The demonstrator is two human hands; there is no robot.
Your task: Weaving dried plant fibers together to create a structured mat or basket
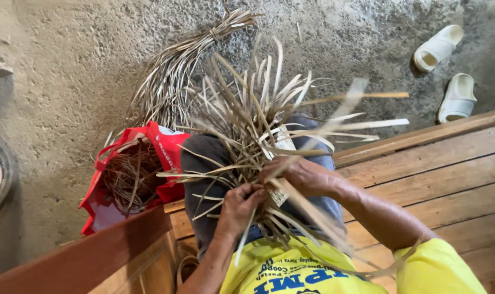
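Note:
A half-woven piece of pale dry strips (247, 117) rests on my lap, its loose ends fanning out upward. My left hand (237, 208) grips several strips at the woven base. My right hand (303, 175) pinches a long flat strip (343, 103) that runs up and to the right, blurred by motion. A small woven patch (280, 142) shows just above my right hand. My knees in dark trousers lie under the strips.
A red bag (166, 147) holding thin brown fibres stands on the concrete floor at my left. A tied bundle of dry strips (174, 71) lies beyond it. Two white slippers (446, 71) sit at top right. I sit on a wooden platform (449, 163).

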